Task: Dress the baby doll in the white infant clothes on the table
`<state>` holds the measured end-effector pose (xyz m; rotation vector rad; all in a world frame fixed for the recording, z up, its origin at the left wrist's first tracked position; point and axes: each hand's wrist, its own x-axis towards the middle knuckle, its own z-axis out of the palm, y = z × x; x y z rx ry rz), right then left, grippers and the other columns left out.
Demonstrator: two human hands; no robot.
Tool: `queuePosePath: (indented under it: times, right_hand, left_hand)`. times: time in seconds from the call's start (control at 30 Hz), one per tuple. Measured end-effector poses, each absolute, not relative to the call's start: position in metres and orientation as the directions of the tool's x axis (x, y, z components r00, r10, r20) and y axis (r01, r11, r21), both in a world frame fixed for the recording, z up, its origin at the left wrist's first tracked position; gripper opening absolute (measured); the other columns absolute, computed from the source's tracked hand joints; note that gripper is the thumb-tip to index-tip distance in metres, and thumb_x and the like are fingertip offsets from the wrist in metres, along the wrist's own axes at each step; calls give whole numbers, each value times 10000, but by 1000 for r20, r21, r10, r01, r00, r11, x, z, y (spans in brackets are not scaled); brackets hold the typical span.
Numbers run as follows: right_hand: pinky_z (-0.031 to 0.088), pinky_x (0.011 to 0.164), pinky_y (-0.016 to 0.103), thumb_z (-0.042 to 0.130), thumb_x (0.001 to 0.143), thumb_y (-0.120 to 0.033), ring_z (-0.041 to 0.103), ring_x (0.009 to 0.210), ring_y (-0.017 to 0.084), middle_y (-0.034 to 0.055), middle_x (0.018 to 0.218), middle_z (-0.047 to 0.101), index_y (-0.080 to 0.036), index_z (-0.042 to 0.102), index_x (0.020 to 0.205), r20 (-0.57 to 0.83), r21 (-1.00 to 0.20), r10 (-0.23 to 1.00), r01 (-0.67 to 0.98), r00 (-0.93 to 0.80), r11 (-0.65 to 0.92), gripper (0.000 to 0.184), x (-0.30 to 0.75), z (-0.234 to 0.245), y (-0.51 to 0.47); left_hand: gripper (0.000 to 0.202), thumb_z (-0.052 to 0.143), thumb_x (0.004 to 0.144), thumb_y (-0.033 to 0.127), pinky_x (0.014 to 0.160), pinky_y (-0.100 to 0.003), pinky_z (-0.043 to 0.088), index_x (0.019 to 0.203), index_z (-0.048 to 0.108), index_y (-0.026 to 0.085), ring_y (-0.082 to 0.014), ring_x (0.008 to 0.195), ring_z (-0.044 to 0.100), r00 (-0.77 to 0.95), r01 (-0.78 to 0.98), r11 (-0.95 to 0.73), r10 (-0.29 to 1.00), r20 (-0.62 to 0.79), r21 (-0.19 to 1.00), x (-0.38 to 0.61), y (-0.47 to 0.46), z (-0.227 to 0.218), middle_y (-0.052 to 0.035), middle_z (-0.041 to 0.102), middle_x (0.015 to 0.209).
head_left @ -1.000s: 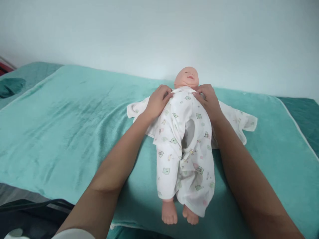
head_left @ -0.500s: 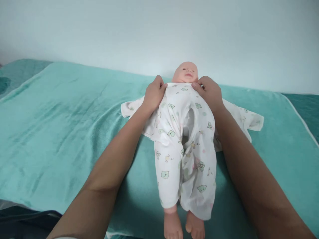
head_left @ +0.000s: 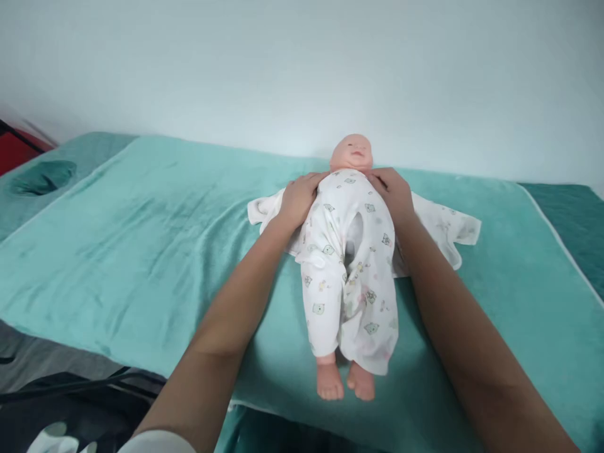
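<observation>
A baby doll point(head_left: 352, 153) lies on its back on a teal towel point(head_left: 141, 233), head toward the wall. It wears a white printed garment point(head_left: 352, 264) that covers its trunk and legs; bare feet stick out at the near end. My left hand point(head_left: 297, 198) grips the garment at the doll's left-side shoulder, fingers curled on the cloth. On the other shoulder, just under the chin, my right hand point(head_left: 394, 195) is closed on the cloth too. The garment's sleeves spread flat to both sides.
A pale wall rises right behind the doll's head. A darker green cloth point(head_left: 42, 176) lies bunched at the far left, with something red point(head_left: 14, 151) beyond it. Dark straps and objects point(head_left: 70, 390) lie below the near left edge of the surface.
My hands stay on the doll's shoulders, shifted slightly down off the collar. The view has pulled back and tilted, so the doll's feet are fully in view again.
</observation>
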<state>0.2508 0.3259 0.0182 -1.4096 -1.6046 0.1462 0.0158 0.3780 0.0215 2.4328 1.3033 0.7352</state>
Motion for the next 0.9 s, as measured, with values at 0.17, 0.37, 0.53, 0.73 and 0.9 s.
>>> queuePosePath:
  times: [0.17, 0.37, 0.53, 0.73, 0.9]
  right_hand:
    - [493, 1064, 473, 463, 984, -350, 659, 1175, 263, 70, 1259, 735, -265, 738, 1170, 533, -671, 836, 666, 127, 326, 344, 252, 11, 300]
    - [377, 1226, 512, 474, 931, -333, 571, 1373, 271, 59, 1428, 663, -251, 730, 1265, 506, -698, 846, 657, 167, 287, 430, 255, -3, 270]
    - [403, 1196, 504, 507, 869, -300, 580, 1340, 264, 85, 1407, 668, -243, 742, 1190, 503, -733, 832, 626, 234, 267, 403, 245, -6, 250]
    - [571, 890, 452, 612, 743, -326, 671, 918, 254, 71, 973, 745, -203, 692, 974, 310, -876, 842, 477, 442, 72, 274, 241, 1, 247]
    - [552, 932, 502, 674, 743, -398, 673, 1023, 335, 88, 948, 771, -234, 695, 792, 230, -912, 917, 400, 327, 86, 173, 236, 22, 240]
  left_hand:
    - [507, 406, 1009, 231, 1171, -417, 384, 1497, 536, 277, -262, 1397, 520, 440, 731, -565, 819, 369, 382, 8, 360, 14, -29, 569, 1548]
    - [579, 423, 997, 222, 1279, -455, 279, 1576, 411, 195, -285, 1550, 331, 441, 776, -563, 807, 394, 285, -5, 331, -2, -83, 417, 1658]
    - [537, 437, 985, 215, 1295, -447, 266, 1519, 471, 170, -284, 1565, 307, 432, 733, -570, 811, 394, 371, -9, 319, -8, -105, 409, 1660]
    - [390, 452, 977, 226, 1201, -504, 357, 1338, 601, 239, -326, 1414, 445, 322, 728, -514, 841, 435, 455, -7, 311, 5, -108, 590, 1478]
    - [194, 497, 929, 243, 972, -458, 511, 1102, 579, 209, -295, 1061, 615, 183, 571, -399, 914, 363, 718, -1, 302, 11, -103, 681, 1102]
